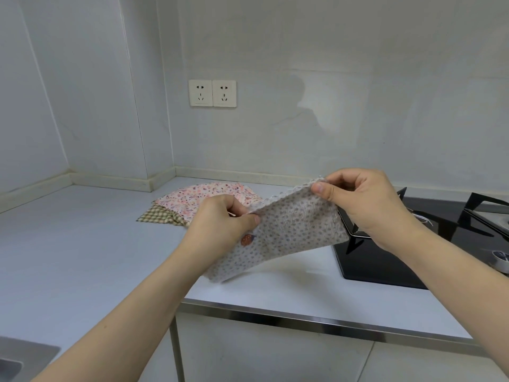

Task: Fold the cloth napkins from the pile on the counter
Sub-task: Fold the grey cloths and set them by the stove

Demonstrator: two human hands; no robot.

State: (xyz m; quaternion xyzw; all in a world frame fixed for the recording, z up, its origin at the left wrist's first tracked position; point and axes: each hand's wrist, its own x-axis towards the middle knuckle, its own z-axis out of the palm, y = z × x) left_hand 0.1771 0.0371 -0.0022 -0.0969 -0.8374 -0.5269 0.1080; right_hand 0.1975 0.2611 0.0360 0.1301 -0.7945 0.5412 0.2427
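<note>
I pinch the dotted napkin by its top edge, my left hand at one corner and my right hand at the other, holding it above the counter. The pile behind looks unfolded, so most work remains. Bare counter lies left; the stove crowds my right.

counter open left, hob right

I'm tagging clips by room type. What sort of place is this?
Most likely a home kitchen: a black gas hob is set into a pale counter, a sink corner shows at lower left, and twin wall sockets sit above the worktop.
</note>
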